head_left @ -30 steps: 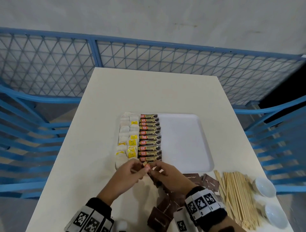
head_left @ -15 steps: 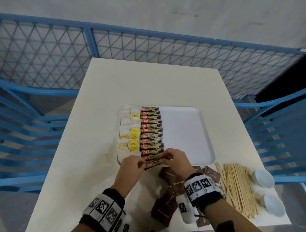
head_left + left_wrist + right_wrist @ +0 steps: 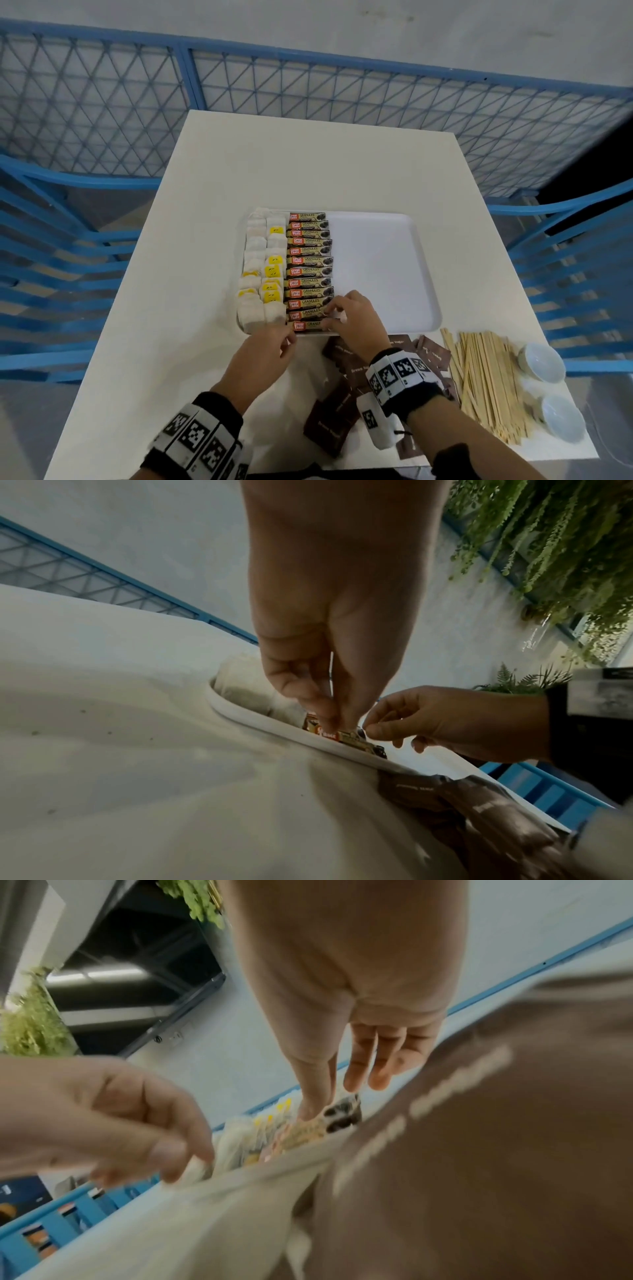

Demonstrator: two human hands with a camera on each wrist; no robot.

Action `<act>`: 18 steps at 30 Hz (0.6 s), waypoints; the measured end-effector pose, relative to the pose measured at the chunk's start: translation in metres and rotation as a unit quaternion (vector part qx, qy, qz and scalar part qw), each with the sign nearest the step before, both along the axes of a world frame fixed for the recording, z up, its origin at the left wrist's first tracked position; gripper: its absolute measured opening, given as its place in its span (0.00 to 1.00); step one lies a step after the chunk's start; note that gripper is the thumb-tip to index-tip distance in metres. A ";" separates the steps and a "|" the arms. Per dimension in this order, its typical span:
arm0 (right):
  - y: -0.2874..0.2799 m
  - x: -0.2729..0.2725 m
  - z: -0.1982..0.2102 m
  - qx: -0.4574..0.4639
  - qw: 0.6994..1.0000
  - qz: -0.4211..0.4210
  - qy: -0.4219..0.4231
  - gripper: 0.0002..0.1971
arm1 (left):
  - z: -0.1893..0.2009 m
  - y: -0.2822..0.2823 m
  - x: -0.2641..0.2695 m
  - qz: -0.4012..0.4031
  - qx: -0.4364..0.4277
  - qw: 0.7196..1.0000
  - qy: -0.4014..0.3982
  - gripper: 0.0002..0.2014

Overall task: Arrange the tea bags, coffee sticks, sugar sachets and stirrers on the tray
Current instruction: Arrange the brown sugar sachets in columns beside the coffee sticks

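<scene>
A white tray [image 3: 376,267] holds two columns of tea bags [image 3: 263,274] and a column of coffee sticks [image 3: 308,260]. The nearest coffee stick [image 3: 306,326] lies at the column's near end, just inside the tray's front rim. My left hand [image 3: 291,337] pinches its red left end, as the left wrist view shows [image 3: 330,727]. My right hand [image 3: 329,315] pinches the right part of the same stick [image 3: 356,741]. Brown sugar sachets [image 3: 339,407] lie on the table under my right wrist. Wooden stirrers [image 3: 486,380] lie to their right.
Two small white bowls [image 3: 541,356] [image 3: 561,418] stand at the table's right front corner. The tray's right half is bare. A blue mesh fence [image 3: 308,89] runs behind the table, with blue rails on both sides.
Both hands have carried the coffee stick forward from in front of the tray. It now lies at the near end of the column.
</scene>
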State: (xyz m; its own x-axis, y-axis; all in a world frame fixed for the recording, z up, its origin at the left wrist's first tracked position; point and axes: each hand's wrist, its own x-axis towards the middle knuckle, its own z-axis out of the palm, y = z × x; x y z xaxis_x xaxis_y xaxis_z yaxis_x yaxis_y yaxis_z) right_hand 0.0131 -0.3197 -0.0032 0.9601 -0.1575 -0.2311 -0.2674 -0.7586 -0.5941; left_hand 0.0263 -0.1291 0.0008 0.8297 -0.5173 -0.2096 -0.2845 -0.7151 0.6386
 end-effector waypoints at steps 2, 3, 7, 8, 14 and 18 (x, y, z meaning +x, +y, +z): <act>-0.008 -0.003 0.008 0.008 1.000 0.002 -0.030 0.07 | -0.001 -0.004 -0.005 -0.035 0.009 0.999 0.039 0.06; -0.015 -0.005 0.012 0.009 0.999 0.004 -0.040 0.05 | -0.001 -0.008 -0.008 -0.049 0.015 0.997 0.050 0.06; -0.052 -0.029 0.031 -0.002 0.999 -0.001 -0.039 0.03 | 0.002 -0.035 -0.021 -0.080 0.029 0.994 0.067 0.08; -0.061 -0.038 0.035 -0.006 1.000 0.001 -0.028 0.02 | 0.004 -0.045 -0.023 -0.087 0.029 0.994 0.066 0.09; -0.093 -0.084 0.025 -0.089 0.994 0.044 0.055 0.16 | 0.007 -0.097 -0.035 -0.092 0.062 0.993 0.039 0.19; -0.097 -0.096 0.016 -0.085 0.991 0.075 0.069 0.20 | 0.006 -0.108 -0.033 -0.072 0.105 0.991 0.030 0.22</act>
State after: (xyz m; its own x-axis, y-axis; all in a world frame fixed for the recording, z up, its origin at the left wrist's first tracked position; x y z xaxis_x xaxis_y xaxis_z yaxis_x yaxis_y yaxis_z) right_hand -0.0827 -0.4166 0.0132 0.9365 -0.0640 -0.3449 -0.2150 -0.8817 -0.4201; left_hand -0.0072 -0.2374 0.0064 0.7336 -0.5689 -0.3717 -0.3590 -0.7889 0.4988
